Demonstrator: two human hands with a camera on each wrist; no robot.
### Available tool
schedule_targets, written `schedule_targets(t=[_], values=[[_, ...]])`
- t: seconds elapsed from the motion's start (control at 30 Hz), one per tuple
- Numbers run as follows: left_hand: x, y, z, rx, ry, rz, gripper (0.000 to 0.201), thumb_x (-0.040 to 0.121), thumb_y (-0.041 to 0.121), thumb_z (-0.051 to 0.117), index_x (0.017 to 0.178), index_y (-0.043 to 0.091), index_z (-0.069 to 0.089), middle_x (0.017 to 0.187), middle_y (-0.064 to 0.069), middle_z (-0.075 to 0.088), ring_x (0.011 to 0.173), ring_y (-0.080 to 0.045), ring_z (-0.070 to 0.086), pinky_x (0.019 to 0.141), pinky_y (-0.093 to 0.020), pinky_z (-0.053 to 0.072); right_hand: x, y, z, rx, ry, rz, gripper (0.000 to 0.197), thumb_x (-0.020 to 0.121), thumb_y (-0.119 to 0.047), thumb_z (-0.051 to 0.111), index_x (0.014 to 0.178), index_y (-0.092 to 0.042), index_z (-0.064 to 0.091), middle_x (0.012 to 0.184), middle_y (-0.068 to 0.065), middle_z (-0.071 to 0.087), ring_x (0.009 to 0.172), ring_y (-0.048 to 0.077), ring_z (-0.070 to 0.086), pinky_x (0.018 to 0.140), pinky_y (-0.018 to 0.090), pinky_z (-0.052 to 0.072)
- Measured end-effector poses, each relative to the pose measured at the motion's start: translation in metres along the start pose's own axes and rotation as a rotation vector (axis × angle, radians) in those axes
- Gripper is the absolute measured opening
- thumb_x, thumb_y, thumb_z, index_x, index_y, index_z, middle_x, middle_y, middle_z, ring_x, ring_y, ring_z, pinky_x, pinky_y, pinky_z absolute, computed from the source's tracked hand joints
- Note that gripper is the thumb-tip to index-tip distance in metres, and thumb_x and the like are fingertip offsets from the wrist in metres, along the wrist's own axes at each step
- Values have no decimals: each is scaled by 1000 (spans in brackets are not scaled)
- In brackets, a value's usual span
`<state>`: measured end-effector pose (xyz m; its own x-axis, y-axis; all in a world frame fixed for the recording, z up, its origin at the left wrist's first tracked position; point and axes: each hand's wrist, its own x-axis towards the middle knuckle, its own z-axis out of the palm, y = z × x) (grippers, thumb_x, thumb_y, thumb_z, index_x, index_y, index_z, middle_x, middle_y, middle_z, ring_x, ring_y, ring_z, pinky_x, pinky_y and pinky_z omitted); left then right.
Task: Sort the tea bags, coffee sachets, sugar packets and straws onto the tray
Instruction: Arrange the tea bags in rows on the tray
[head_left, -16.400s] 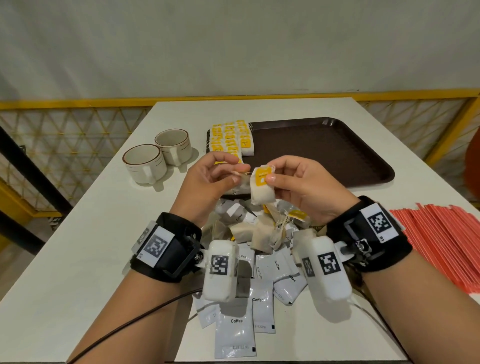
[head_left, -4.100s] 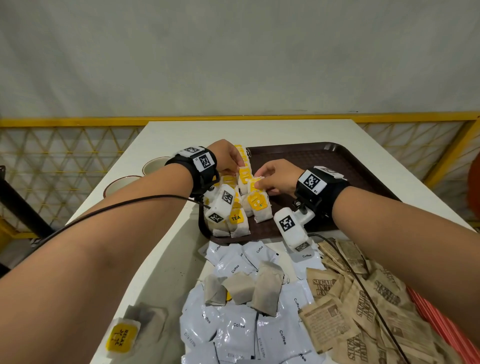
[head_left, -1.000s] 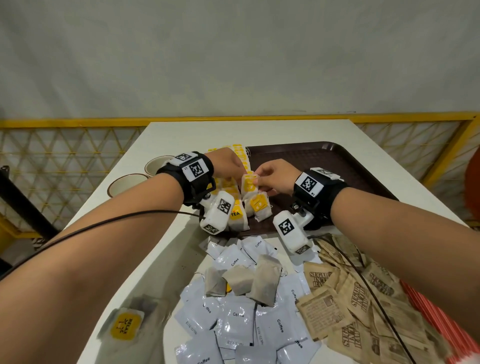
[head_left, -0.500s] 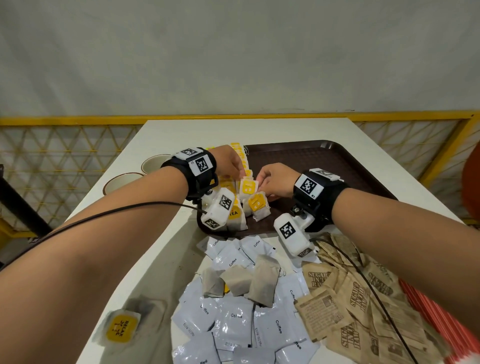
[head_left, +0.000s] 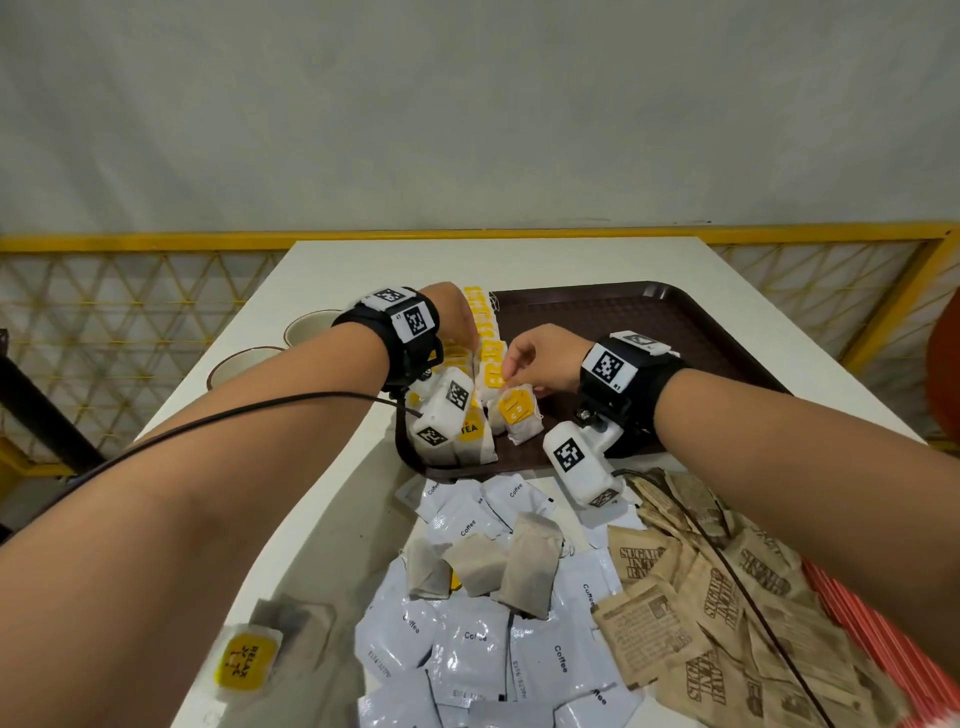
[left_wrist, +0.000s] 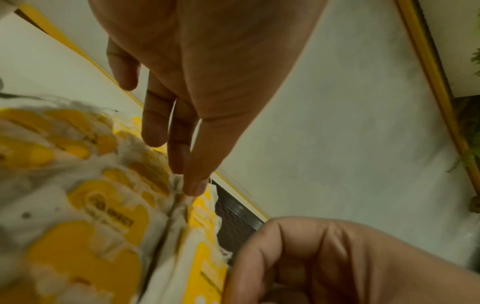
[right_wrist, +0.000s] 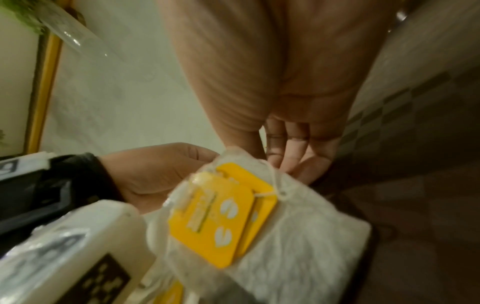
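Note:
A brown tray (head_left: 675, 322) carries rows of white tea bags with yellow tags (head_left: 480, 306) along its left side. My left hand (left_wrist: 185, 183) reaches into those rows, and its thumb and forefinger pinch the top edge of one tea bag (left_wrist: 179, 207). My right hand (head_left: 511, 371) is just to the right with curled fingers on the top of a neighbouring tea bag (head_left: 492, 371). Another tea bag (right_wrist: 221, 216) leans in front of that hand. White coffee sachets (head_left: 472, 644), brown sugar packets (head_left: 727, 603) and red straws (head_left: 883, 639) lie on the table in front of the tray.
Three loose tea bags (head_left: 524, 566) lie on the coffee sachets, and one more tea bag (head_left: 244, 660) lies near the table's left front edge. Two cups (head_left: 306, 325) stand left of the tray. A yellow mesh railing (head_left: 130, 312) surrounds the table.
The tea bag that my right hand held up a second ago has come down into the row on the tray. Both hands have stayed close together over the tea bags.

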<state>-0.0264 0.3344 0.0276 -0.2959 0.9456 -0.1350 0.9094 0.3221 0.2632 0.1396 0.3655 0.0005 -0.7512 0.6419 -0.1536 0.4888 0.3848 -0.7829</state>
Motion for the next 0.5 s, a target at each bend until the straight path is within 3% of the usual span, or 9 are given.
schedule_targets(t=[0.17, 0.33, 0.5], values=[[10, 5, 2, 9, 42, -23, 29, 88, 26, 65, 109, 8, 70, 114, -9, 66, 107, -26, 60, 94, -37, 50, 5, -1, -2, -28, -23, -1, 19, 82, 3, 68, 72, -11, 60, 68, 7, 60, 37, 0, 50, 43, 15, 44], [18, 11, 2, 118, -10, -67, 36, 92, 31, 59, 113, 3, 66, 115, -12, 65, 107, -27, 60, 90, -34, 49, 8, 0, -1, -75, -3, -1, 20, 81, -2, 73, 71, -13, 59, 61, 1, 55, 36, -2, 49, 44, 14, 45], [24, 14, 6, 260, -52, -75, 32, 95, 28, 52, 106, 2, 66, 93, -9, 58, 85, -25, 54, 82, -32, 48, 10, 1, -1, -105, 0, -11, 20, 81, -4, 73, 71, -14, 59, 64, 0, 56, 36, -4, 50, 44, 13, 43]])
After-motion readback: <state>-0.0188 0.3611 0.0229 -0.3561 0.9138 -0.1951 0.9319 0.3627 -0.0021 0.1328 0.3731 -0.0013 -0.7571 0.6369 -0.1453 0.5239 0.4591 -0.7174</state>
